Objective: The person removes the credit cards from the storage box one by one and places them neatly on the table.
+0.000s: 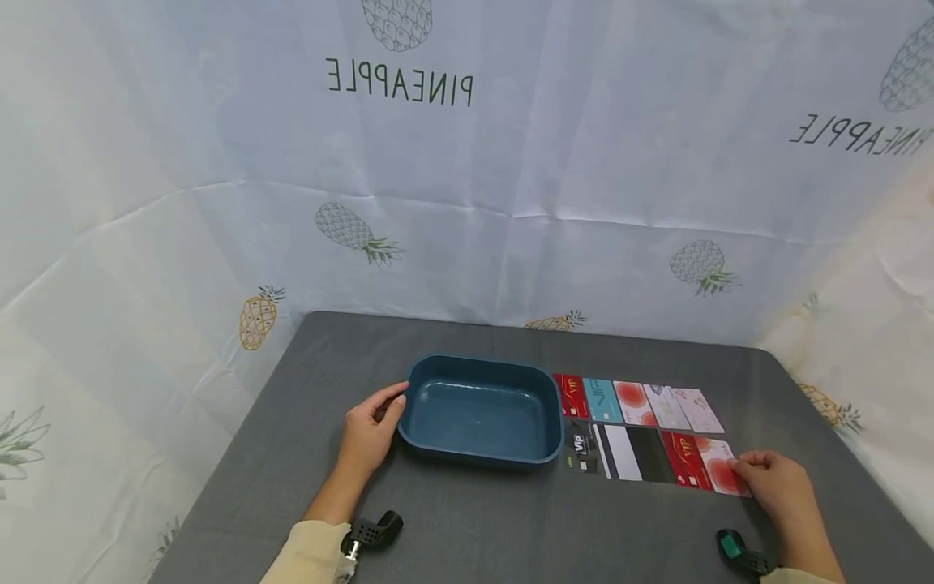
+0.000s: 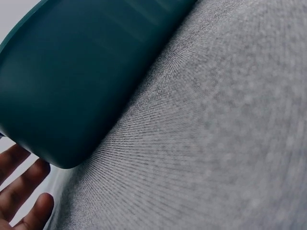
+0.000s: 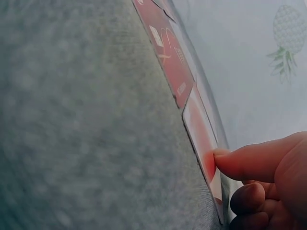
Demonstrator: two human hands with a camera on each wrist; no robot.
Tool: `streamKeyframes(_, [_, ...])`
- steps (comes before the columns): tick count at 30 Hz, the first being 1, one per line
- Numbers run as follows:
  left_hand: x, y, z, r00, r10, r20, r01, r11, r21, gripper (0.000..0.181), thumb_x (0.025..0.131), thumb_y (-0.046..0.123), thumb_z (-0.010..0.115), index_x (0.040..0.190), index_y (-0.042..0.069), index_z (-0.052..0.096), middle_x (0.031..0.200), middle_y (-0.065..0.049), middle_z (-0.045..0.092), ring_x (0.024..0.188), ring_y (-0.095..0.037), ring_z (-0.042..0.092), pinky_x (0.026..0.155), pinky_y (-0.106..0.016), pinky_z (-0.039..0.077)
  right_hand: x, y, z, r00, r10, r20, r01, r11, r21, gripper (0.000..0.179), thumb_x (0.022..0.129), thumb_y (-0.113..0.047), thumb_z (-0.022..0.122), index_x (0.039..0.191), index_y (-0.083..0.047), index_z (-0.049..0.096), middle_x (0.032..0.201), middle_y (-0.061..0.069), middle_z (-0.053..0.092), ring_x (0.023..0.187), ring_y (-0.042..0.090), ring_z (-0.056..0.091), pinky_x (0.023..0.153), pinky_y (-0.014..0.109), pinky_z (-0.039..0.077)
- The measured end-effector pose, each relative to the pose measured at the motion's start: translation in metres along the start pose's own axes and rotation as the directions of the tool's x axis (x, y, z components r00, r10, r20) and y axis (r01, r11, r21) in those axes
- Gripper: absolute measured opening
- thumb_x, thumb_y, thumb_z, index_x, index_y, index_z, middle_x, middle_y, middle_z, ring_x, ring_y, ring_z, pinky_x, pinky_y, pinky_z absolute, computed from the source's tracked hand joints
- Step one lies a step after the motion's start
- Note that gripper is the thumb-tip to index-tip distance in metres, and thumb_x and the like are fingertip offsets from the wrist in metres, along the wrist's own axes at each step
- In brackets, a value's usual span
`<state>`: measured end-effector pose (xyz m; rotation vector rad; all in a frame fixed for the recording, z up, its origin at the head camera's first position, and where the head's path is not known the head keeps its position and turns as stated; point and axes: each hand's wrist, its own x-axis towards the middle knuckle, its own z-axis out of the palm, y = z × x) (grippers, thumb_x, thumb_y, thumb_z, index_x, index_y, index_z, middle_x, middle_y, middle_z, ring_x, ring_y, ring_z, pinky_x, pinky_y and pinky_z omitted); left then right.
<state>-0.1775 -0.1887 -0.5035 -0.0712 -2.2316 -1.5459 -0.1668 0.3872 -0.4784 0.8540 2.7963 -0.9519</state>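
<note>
My left hand [image 1: 367, 432] is at the left end of a blue plastic basin [image 1: 481, 458], its thumb and index finger touching the rim. In the left wrist view, its other fingers [image 2: 24, 187] look relaxed beside the basin's outer wall. My right hand [image 1: 784, 484] pinches the outer edge of a white card with red circles [image 1: 718, 466], last on the right in the near row. The right wrist view shows the thumb on this card's face, with the other fingers curled below. Beside it lies a red VIP card [image 1: 686, 460].
Two rows of cards lie right of the basin, among them a black Vip card [image 1: 580, 446], a white striped card [image 1: 619, 452] and a teal card [image 1: 601, 400]. A grey cloth covers the table [image 1: 511, 527]. Pineapple-print curtains [image 1: 467, 162] surround it.
</note>
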Motion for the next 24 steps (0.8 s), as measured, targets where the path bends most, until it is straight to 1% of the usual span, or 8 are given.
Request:
streamKeyframes(5, [-0.002, -0.001, -0.001, 1.0, -0.009, -0.006, 0.009, 1.0, -0.013, 0.025, 0.097, 0.021, 0.064, 0.12, 0.017, 0.072, 0.112, -0.004, 0.073, 0.08, -0.005, 0.063, 0.068, -0.017, 0.05, 0.0, -0.001, 0.003, 0.999, -0.031, -0.01, 0.031, 0.999, -0.017, 0.047, 0.093, -0.032, 0.062, 0.111, 0.011, 0.059, 0.103, 0.031, 0.06, 0.089, 0.034, 0.053, 0.061, 0.032, 0.04])
streamKeyframes(10, [-0.001, -0.002, -0.001, 1.0, -0.002, -0.007, 0.002, 1.0, -0.001, 0.027, 0.098, 0.022, 0.063, 0.123, 0.017, 0.07, 0.11, -0.005, 0.074, 0.077, -0.006, 0.061, 0.066, -0.019, 0.049, -0.002, -0.002, 0.003, 0.999, -0.036, -0.029, 0.036, 0.999, 0.007, 0.053, 0.096, -0.035, 0.058, 0.118, 0.012, 0.055, 0.112, 0.035, 0.057, 0.094, 0.037, 0.052, 0.064, 0.032, 0.04])
streamKeyframes(12, [0.0, -0.002, -0.001, 1.0, 0.002, -0.014, -0.002, 1.0, 0.016, 0.029, 0.098, 0.022, 0.062, 0.126, 0.016, 0.068, 0.113, -0.005, 0.073, 0.083, -0.007, 0.064, 0.069, -0.018, 0.049, -0.003, -0.002, 0.005, 0.998, -0.042, -0.044, 0.043, 0.999, 0.018, 0.053, 0.097, -0.036, 0.056, 0.12, 0.012, 0.055, 0.114, 0.035, 0.057, 0.095, 0.037, 0.052, 0.065, 0.033, 0.04])
streamKeyframes(16, [0.002, -0.002, -0.005, 0.999, 0.033, -0.031, -0.031, 0.998, 0.048, 0.036, 0.098, 0.021, 0.062, 0.133, 0.013, 0.061, 0.126, -0.005, 0.068, 0.105, -0.014, 0.065, 0.076, -0.018, 0.05, -0.006, -0.005, 0.009, 0.994, -0.071, -0.084, 0.073, 0.997, 0.019, 0.057, 0.098, -0.041, 0.053, 0.122, 0.01, 0.053, 0.112, 0.033, 0.058, 0.095, 0.036, 0.053, 0.067, 0.034, 0.039])
streamKeyframes(18, [0.003, 0.0, -0.008, 0.998, 0.049, -0.029, -0.047, 0.996, 0.076, 0.039, 0.098, 0.021, 0.062, 0.135, 0.012, 0.059, 0.128, -0.007, 0.067, 0.108, -0.019, 0.064, 0.077, -0.024, 0.052, -0.008, -0.009, 0.01, 0.99, -0.092, -0.103, 0.093, 0.996, 0.004, 0.059, 0.098, -0.045, 0.051, 0.124, 0.008, 0.052, 0.11, 0.03, 0.058, 0.094, 0.035, 0.053, 0.066, 0.034, 0.039])
streamKeyframes(21, [0.005, 0.005, -0.012, 0.997, 0.081, -0.003, -0.08, 0.984, 0.158, 0.042, 0.096, 0.023, 0.064, 0.136, 0.012, 0.058, 0.133, -0.01, 0.063, 0.117, -0.025, 0.061, 0.089, -0.039, 0.052, -0.016, -0.02, 0.01, 0.978, -0.16, -0.135, 0.158, 0.987, -0.022, 0.062, 0.098, -0.047, 0.051, 0.129, 0.006, 0.05, 0.111, 0.028, 0.058, 0.095, 0.036, 0.053, 0.066, 0.037, 0.043])
streamKeyframes(22, [0.005, 0.008, -0.013, 0.995, 0.097, 0.015, -0.099, 0.976, 0.194, 0.043, 0.096, 0.024, 0.064, 0.137, 0.011, 0.058, 0.135, -0.012, 0.061, 0.12, -0.028, 0.059, 0.093, -0.045, 0.051, -0.019, -0.027, 0.011, 0.97, -0.196, -0.144, 0.194, 0.981, -0.032, 0.062, 0.098, -0.046, 0.051, 0.132, 0.006, 0.048, 0.113, 0.029, 0.057, 0.097, 0.038, 0.053, 0.069, 0.04, 0.047])
streamKeyframes(24, [0.006, 0.015, -0.014, 0.989, 0.137, 0.062, -0.149, 0.946, 0.287, 0.047, 0.095, 0.026, 0.066, 0.138, 0.01, 0.056, 0.139, -0.013, 0.057, 0.126, -0.032, 0.053, 0.099, -0.056, 0.044, -0.028, -0.043, 0.015, 0.944, -0.29, -0.155, 0.285, 0.957, -0.057, 0.063, 0.098, -0.043, 0.054, 0.136, 0.006, 0.045, 0.12, 0.031, 0.052, 0.103, 0.043, 0.052, 0.076, 0.05, 0.05])
